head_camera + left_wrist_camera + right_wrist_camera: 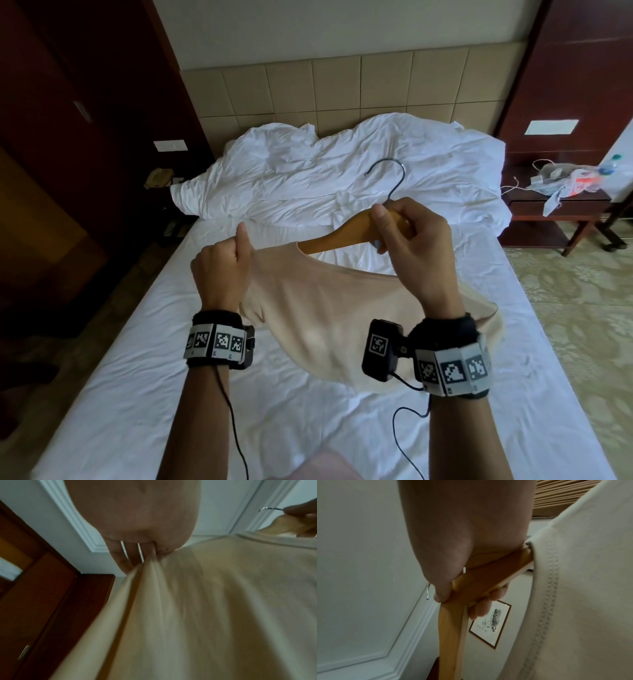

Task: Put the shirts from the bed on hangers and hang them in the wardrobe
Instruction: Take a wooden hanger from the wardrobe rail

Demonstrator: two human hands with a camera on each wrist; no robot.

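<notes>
A beige shirt (329, 308) hangs in the air above the white bed (137, 342), held between both hands. My left hand (226, 260) grips a bunched fold of the shirt (188, 601) at its left shoulder, thumb up. My right hand (407, 233) grips the middle of a wooden hanger (346, 236) just below its metal hook (390, 171). One arm of the hanger reaches into the shirt's neck opening. In the right wrist view the fingers (481, 609) wrap the hanger (453, 628), with the shirt's stitched neckline (551, 588) draped beside it.
A crumpled white duvet (325, 178) lies at the head of the bed against a padded headboard (325, 89). Dark wooden wardrobe panels (68, 137) stand at the left. A bedside table (561, 209) with plastic bags stands at the right, on patterned carpet.
</notes>
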